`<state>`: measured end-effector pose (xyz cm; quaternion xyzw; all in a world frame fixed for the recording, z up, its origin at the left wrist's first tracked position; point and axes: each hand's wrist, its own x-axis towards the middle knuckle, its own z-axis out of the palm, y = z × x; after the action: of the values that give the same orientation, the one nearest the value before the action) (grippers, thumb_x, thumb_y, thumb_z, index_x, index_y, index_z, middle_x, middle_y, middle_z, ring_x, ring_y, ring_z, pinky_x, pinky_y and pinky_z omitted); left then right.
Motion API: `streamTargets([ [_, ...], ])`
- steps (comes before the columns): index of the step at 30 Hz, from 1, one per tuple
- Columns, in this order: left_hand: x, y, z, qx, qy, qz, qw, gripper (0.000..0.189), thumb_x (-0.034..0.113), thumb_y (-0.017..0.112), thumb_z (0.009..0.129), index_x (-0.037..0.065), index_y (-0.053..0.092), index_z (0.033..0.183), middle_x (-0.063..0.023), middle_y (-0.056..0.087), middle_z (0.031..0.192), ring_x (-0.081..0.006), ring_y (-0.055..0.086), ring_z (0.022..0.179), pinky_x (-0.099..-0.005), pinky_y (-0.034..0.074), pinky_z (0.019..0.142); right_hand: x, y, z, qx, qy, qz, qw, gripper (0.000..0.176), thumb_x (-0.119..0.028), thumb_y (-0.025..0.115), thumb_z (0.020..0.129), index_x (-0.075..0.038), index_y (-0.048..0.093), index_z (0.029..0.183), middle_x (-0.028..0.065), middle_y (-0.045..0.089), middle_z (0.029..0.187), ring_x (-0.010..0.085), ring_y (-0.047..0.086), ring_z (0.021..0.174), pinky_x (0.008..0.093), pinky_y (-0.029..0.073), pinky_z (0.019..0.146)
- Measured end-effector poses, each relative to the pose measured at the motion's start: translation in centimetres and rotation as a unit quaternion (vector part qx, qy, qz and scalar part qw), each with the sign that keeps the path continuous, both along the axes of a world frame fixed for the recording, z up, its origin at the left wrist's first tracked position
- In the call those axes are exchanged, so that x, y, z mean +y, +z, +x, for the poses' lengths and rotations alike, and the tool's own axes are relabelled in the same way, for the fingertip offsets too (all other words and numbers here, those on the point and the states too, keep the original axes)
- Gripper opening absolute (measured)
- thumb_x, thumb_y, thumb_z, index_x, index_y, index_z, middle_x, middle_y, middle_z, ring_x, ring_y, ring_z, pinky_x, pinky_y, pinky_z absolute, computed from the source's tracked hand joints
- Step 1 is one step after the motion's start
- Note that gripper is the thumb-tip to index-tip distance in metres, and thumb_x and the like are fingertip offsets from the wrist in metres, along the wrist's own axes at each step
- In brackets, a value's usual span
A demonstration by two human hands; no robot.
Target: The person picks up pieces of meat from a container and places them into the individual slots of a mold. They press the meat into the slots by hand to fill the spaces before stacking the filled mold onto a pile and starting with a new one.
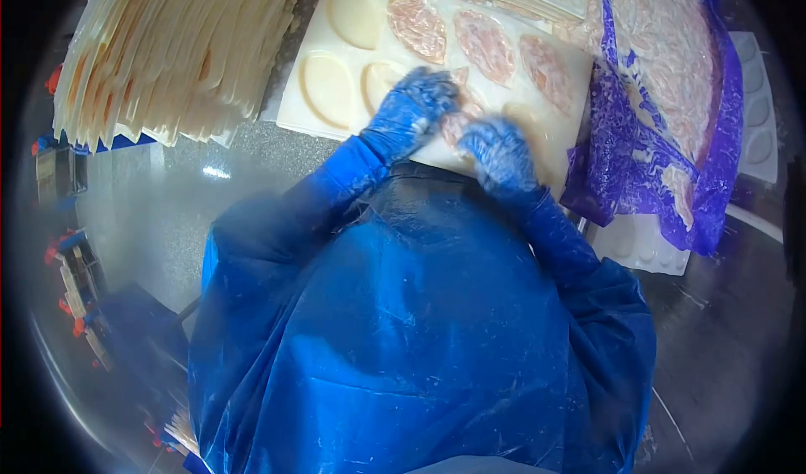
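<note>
A white mould tray (302,96) with leaf-shaped hollows lies before me. Pale pink meat (484,47) fills three hollows of its far row; the far left hollow and those at the near left hold none. My left hand (417,104), in a blue glove, has its fingers bent together over the near row, at the left edge of some meat pieces (457,125). On the other side of these pieces is my right hand (499,151), also gloved, its fingers curled and blurred by motion. Both hands touch the meat; the fingertips are partly hidden.
A thick stack of thin pale sheets (168,54) stands at the left. To the right, a heap of meat (663,62) lies on purple plastic film (613,172). More white moulds (642,243) show beneath and beyond the film. Further sheets are behind the tray.
</note>
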<state>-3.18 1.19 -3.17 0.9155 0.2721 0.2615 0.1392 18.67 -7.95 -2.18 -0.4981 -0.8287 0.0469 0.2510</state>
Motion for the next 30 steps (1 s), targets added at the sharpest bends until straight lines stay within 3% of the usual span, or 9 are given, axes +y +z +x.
streamTargets([
  [2, 0.2, -0.3, -1.2, 0.039, 0.012, 0.002, 0.999, 0.034, 0.011, 0.059, 0.087, 0.011, 0.068, 0.119, -0.0101, 0.065, 0.125, -0.0303, 0.056, 0.126, -0.045, 0.036, 0.114, -2.6, -2.5, 2.1, -0.089, 0.047, -0.062, 0.993, 0.025, -0.016, 0.06, 0.079, -0.015, 0.069, 0.102, 0.0067, 0.064, 0.112, 0.0289, 0.055, 0.113, 0.0444, 0.042, 0.098],
  [3, -0.3, 0.1, -1.1, -0.012, 0.033, -0.129, 0.991, 0.037, 0.013, 0.058, 0.089, 0.012, 0.064, 0.126, -0.0104, 0.062, 0.131, -0.0297, 0.053, 0.13, -0.0464, 0.033, 0.116, -4.0, -2.6, 2.6, -0.116, -0.004, -0.068, 0.991, 0.024, -0.019, 0.06, 0.081, -0.016, 0.069, 0.103, 0.0076, 0.064, 0.111, 0.028, 0.055, 0.112, 0.045, 0.041, 0.098],
  [5, -1.5, 2.7, -1.0, 0.1, 0.039, -0.002, 0.994, 0.051, 0.018, 0.056, 0.094, 0.009, 0.049, 0.143, -0.0142, 0.049, 0.148, -0.0306, 0.04, 0.142, -0.0505, 0.026, 0.119, -4.5, -2.1, 2.3, -0.069, -0.01, -0.064, 0.996, 0.025, -0.018, 0.06, 0.08, -0.015, 0.069, 0.104, 0.0075, 0.064, 0.111, 0.0282, 0.055, 0.112, 0.0451, 0.041, 0.098],
  [8, -1.7, 0.7, 1.0, 0.062, 0.017, -0.003, 0.998, 0.055, 0.017, 0.055, 0.095, 0.006, 0.043, 0.148, -0.0158, 0.041, 0.155, -0.034, 0.032, 0.146, -0.0525, 0.022, 0.12, -3.8, -0.3, 0.2, 0.011, -0.007, -0.004, 1.0, 0.031, -0.018, 0.058, 0.081, -0.012, 0.069, 0.109, 0.0089, 0.064, 0.117, 0.0295, 0.054, 0.117, 0.0461, 0.041, 0.102],
  [14, -6.4, 0.3, 0.8, 0.088, 0.101, -0.096, 0.986, 0.076, 0.037, 0.056, 0.095, 0.006, 0.026, 0.157, -0.0215, 0.022, 0.162, -0.0377, 0.019, 0.151, -0.0521, 0.014, 0.122, -6.1, -1.3, 3.3, -0.007, 0.029, -0.162, 0.986, 0.055, -0.016, 0.061, 0.085, -0.009, 0.055, 0.139, 0.0163, 0.053, 0.141, 0.0345, 0.044, 0.135, 0.0489, 0.029, 0.116],
  [17, -5.7, 1.3, 1.1, 0.188, 0.11, -0.048, 0.975, 0.077, 0.037, 0.058, 0.095, 0.005, 0.026, 0.156, -0.0212, 0.022, 0.162, -0.0384, 0.02, 0.151, -0.0532, 0.015, 0.121, -4.3, 2.2, 0.6, -0.017, -0.045, -0.078, 0.996, 0.061, -0.024, 0.059, 0.09, -0.006, 0.046, 0.147, 0.0172, 0.044, 0.151, 0.0351, 0.037, 0.143, 0.0514, 0.024, 0.119],
  [24, -2.5, 0.3, 1.6, 0.068, 0.108, -0.026, 0.991, 0.074, 0.034, 0.062, 0.092, 0.004, 0.033, 0.153, -0.0221, 0.032, 0.158, -0.0384, 0.027, 0.148, -0.0496, 0.018, 0.122, -1.6, -1.4, -1.7, -0.003, -0.087, -0.039, 0.995, 0.076, -0.036, 0.063, 0.089, -0.002, 0.037, 0.151, 0.0209, 0.031, 0.159, 0.0403, 0.028, 0.147, 0.0528, 0.018, 0.121],
  [28, -4.4, 0.1, 1.5, 0.076, 0.07, -0.075, 0.992, 0.077, 0.038, 0.063, 0.091, 0.005, 0.033, 0.154, -0.0227, 0.032, 0.157, -0.0394, 0.027, 0.148, -0.0503, 0.019, 0.122, -3.0, -0.5, -1.3, -0.067, -0.024, -0.149, 0.986, 0.073, -0.029, 0.069, 0.084, -0.004, 0.045, 0.147, 0.0184, 0.04, 0.154, 0.0343, 0.032, 0.146, 0.0481, 0.024, 0.12],
  [30, -3.6, 1.0, 1.1, 0.054, 0.058, -0.122, 0.989, 0.08, 0.035, 0.064, 0.091, 0.004, 0.027, 0.156, -0.022, 0.027, 0.16, -0.0408, 0.023, 0.149, -0.0514, 0.017, 0.122, -2.9, 1.4, 0.0, 0.043, -0.036, -0.119, 0.991, 0.066, -0.026, 0.068, 0.085, -0.005, 0.05, 0.145, 0.0173, 0.046, 0.15, 0.0339, 0.039, 0.141, 0.0456, 0.027, 0.119],
])
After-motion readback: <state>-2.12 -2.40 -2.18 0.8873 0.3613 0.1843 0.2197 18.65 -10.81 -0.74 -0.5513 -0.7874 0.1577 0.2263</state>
